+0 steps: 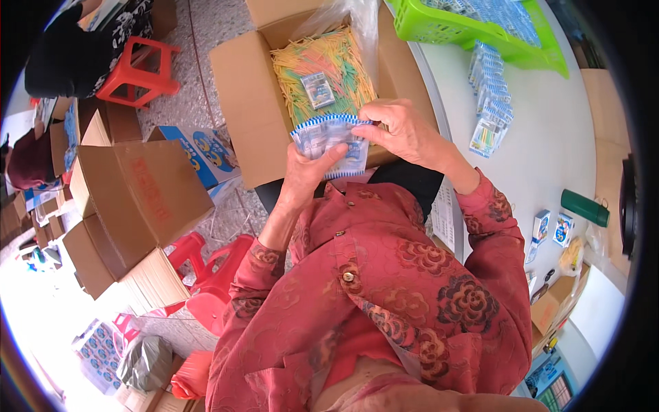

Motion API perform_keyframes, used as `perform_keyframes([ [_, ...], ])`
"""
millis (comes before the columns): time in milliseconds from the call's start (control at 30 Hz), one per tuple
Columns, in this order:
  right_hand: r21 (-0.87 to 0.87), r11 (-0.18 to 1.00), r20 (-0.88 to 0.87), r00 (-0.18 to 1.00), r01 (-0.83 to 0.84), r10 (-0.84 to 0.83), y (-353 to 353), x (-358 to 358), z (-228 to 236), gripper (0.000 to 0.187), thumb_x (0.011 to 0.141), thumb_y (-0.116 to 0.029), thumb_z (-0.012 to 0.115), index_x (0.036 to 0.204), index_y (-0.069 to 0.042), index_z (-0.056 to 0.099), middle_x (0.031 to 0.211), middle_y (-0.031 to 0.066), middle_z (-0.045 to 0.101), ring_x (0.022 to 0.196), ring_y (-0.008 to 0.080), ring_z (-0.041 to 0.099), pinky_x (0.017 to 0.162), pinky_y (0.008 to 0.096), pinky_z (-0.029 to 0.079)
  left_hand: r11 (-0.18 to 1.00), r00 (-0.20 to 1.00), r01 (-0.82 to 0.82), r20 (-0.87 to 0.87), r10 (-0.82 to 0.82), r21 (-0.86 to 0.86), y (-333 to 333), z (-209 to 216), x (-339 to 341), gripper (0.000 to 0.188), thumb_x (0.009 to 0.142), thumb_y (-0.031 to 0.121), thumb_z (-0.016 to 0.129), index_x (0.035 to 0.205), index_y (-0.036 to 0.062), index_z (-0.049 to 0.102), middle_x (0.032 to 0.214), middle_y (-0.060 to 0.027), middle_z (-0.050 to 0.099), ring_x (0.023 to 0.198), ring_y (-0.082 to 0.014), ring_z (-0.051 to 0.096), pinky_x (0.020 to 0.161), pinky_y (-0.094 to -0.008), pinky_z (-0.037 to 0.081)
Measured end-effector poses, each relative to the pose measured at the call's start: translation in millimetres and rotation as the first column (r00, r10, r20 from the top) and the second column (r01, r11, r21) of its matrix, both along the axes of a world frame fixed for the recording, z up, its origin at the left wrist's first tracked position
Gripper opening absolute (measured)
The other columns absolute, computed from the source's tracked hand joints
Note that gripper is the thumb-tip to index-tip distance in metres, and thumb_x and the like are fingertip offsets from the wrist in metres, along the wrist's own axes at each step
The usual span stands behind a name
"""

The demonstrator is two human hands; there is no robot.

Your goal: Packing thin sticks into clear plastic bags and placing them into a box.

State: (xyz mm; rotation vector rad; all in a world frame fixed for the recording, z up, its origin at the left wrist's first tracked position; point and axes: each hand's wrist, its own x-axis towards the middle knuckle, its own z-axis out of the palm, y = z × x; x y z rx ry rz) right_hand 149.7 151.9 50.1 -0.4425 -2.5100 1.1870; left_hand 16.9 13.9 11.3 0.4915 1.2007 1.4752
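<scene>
While fanned: 2 hands (pixel 357 147), several packets (pixel 329 141)

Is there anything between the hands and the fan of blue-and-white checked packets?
Nothing visible. The left hand grips the fan of blue-and-white checked packets from below, and the right hand pinches its upper right edge, just above the open cardboard box of coloured sticks.
</scene>
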Motion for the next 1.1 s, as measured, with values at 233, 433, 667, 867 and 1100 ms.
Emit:
perform_keyframes([
  [233, 0.035, 0.994, -0.010, 0.994, -0.106, 0.106, -1.4, -10.7, 4.8, 0.013, 0.075, -0.007, 0.061, 0.080, 0.000, 0.053, 0.071, 0.0146, 0.053, 0.067, 0.0323, 0.053, 0.058, 0.0389, 0.040, 0.999, 0.999, 0.032, -0.015, -0.032, -0.003, -6.3, -2.3, -9.4, 0.029, 0.074, 0.002, 0.067, 0.102, 0.0019, 0.059, 0.093, -0.0031, 0.062, 0.082, -0.0092, 0.058, 0.073, -0.0259, 0.049],
  [433, -0.002, 0.993, -0.024, 0.993, -0.117, 0.117, -3.7, -10.7, 8.5, 0.014, 0.075, -0.006, 0.062, 0.085, 0.000, 0.054, 0.076, 0.0134, 0.056, 0.071, 0.0299, 0.055, 0.061, 0.0361, 0.044, 0.999, 0.999, 0.033, -0.039, -0.032, 0.029, -7.5, -0.4, -9.0, 0.029, 0.070, 0.000, 0.069, 0.097, 0.0018, 0.059, 0.089, -0.0030, 0.062, 0.080, -0.0089, 0.057, 0.072, -0.0252, 0.049],
  [667, 0.050, 0.997, -0.160, 0.986, 0.050, -0.041, -18.5, -7.3, 24.8, 0.027, 0.068, -0.004, 0.067, 0.093, -0.006, 0.057, 0.095, 0.0073, 0.055, 0.080, 0.0243, 0.057, 0.068, 0.0318, 0.048, 0.989, 0.986, -0.142, -0.081, 0.144, 0.035, -6.1, -12.3, -4.8, 0.026, 0.067, -0.003, 0.067, 0.091, 0.0005, 0.058, 0.084, -0.0039, 0.062, 0.074, -0.0096, 0.058, 0.067, -0.0252, 0.050],
  [867, 0.279, 0.960, -0.147, 0.989, 0.014, 0.028, -22.3, -13.2, 13.4, 0.025, 0.067, -0.007, 0.068, 0.089, -0.005, 0.058, 0.096, 0.0042, 0.054, 0.081, 0.0205, 0.058, 0.067, 0.0299, 0.049, 0.983, 0.981, -0.183, -0.059, 0.184, 0.030, -4.8, -3.7, -6.4, 0.027, 0.067, -0.005, 0.066, 0.092, -0.0001, 0.058, 0.084, -0.0049, 0.062, 0.074, -0.0108, 0.059, 0.067, -0.0256, 0.050],
  [1100, 0.560, 0.826, -0.272, 0.926, -0.069, 0.262, -12.4, -57.1, 14.9, 0.010, 0.072, -0.012, 0.061, 0.076, -0.006, 0.056, 0.087, 0.0016, 0.053, 0.074, 0.0179, 0.057, 0.060, 0.0305, 0.048, 0.951, 0.944, -0.268, -0.154, 0.291, 0.155, 0.0, 1.3, -37.4, 0.028, 0.068, -0.006, 0.064, 0.095, 0.0004, 0.058, 0.089, -0.0035, 0.061, 0.079, -0.0112, 0.058, 0.069, -0.0254, 0.050],
])
